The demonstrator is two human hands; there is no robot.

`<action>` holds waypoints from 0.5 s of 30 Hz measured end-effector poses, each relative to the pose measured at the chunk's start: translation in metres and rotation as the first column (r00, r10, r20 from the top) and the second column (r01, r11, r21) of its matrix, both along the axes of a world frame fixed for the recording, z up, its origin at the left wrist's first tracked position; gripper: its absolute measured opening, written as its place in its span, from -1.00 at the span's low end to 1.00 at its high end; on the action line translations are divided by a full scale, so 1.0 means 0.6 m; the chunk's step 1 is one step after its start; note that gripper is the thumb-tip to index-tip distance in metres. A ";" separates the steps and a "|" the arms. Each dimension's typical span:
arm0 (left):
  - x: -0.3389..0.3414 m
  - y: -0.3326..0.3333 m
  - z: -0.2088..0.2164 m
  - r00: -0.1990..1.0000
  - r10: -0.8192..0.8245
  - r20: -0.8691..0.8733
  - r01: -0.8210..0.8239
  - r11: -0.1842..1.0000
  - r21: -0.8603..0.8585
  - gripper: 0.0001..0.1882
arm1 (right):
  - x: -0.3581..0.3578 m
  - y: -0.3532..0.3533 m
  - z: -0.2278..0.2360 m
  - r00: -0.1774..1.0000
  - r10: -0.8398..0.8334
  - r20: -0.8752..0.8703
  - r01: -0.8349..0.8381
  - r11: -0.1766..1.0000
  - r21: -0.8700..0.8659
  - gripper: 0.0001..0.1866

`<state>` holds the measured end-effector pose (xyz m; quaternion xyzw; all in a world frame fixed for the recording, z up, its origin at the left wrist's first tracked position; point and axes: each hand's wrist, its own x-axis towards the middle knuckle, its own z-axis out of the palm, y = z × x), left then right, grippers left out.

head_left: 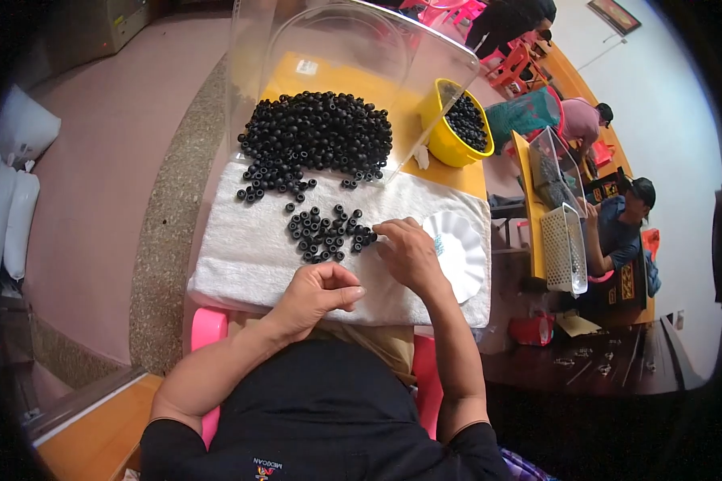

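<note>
A loose cluster of small black ring-like pieces (317, 240), each with a hole through it, lies on a white towel (237, 264). At the cluster's right edge, my right hand (411, 255) has its fingertips closed on a black piece (368, 238). My left hand (319, 297) is held just in front of the cluster, fingers curled toward the thumb; whatever it pinches, if anything, is too small to see. Beside my right hand lies a white plate with a scalloped rim (467, 260). A larger heap of the same pieces (321, 132) fills the front of a clear plastic bin (433, 48).
A yellow tub (449, 146) of black pieces stands right of the bin on the yellow tabletop (475, 178). Farther right, a person (618, 224) sits by a white perforated basket (564, 248). White sacks (20, 224) stand on the floor at left.
</note>
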<state>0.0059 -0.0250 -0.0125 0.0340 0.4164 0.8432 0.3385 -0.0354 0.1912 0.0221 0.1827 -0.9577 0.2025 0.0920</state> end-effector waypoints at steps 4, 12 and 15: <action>0.002 0.003 -0.010 1.000 0.007 -0.008 -0.007 1.000 0.011 -0.89 | -0.006 -0.009 -0.002 0.998 -0.005 0.070 0.002 1.000 0.031 -0.75; 0.009 0.009 -0.010 0.999 -0.030 -0.031 0.030 1.000 -0.001 -0.88 | -0.009 -0.008 -0.008 0.997 -0.043 0.065 0.040 0.998 0.051 -0.80; 0.014 0.010 -0.008 0.999 -0.040 -0.032 0.039 0.999 -0.026 -0.88 | -0.006 -0.016 -0.001 0.995 -0.076 0.058 0.069 0.992 0.106 -0.81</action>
